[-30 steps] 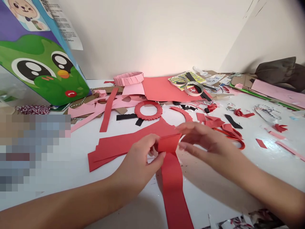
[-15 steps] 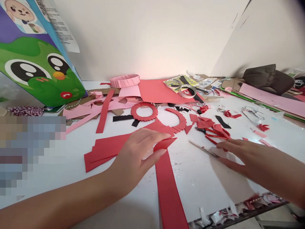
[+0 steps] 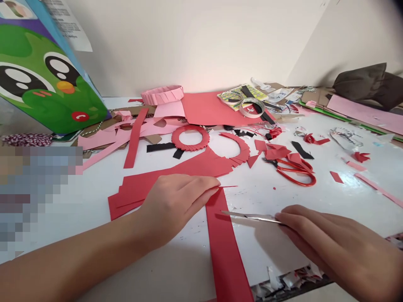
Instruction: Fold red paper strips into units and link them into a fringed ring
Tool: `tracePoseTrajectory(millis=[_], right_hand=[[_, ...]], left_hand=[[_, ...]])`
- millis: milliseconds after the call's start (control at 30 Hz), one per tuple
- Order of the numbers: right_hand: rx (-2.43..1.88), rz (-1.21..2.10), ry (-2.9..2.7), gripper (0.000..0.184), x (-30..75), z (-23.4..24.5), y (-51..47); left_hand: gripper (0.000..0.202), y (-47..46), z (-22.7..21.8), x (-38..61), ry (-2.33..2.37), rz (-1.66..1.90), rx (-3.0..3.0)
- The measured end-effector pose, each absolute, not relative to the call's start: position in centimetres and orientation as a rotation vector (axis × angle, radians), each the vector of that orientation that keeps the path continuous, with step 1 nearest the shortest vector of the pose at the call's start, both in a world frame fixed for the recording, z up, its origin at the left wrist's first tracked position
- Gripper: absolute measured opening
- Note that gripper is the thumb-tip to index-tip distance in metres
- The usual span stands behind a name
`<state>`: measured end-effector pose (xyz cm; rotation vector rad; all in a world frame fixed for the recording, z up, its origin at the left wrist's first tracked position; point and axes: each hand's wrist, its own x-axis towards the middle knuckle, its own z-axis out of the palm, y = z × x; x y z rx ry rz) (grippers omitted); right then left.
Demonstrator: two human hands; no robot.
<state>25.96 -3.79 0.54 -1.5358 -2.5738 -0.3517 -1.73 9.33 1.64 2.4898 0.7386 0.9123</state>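
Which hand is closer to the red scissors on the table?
The right hand, holding a metal blade, is nearer, below the red-handled scissors; the left hand lies farther away, off to their left.

A pixelated patch [image 3: 34, 197] is masking the lower left of the view. The right hand [image 3: 333, 251] is hiding the grip end of a metal blade [image 3: 252, 217]. A red paper strip [image 3: 225, 256] is running off the bottom edge, and a green printed carton [image 3: 44, 79] is running off the left edge.
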Motion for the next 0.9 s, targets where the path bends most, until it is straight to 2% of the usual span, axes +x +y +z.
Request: tracePoseTrajectory(millis=[100,267,433,667,900], right_hand=[[-1.236,-0.439,-2.644,0.05,23.8,1.3,-2.1],[-1.202,-0.423,-2.658,0.065,22.5,1.1,-0.4],[-1.202,-0.402,-2.682,0.062,22.9,0.7,-0.2],[-1.234,-0.419,-2.689,0.065,23.3,0.7,-0.4],[-1.228,-0.425,-2.728,0.071,23.9,0.3,-0.7]], left_hand=[[0.025,9.3,1.6,-1.7,0.709,0.89,2.531],[0.023,9.0,0.7,-2.2,0.753,0.86,2.647],[0.022,8.2,1.0,-2.1,0.561,0.839,2.748],[0.041,7.1,2.8,-1.3,0.318,0.729,2.88],[0.047,5.1,0.9,-1.4,0.409,0.606,3.062]])
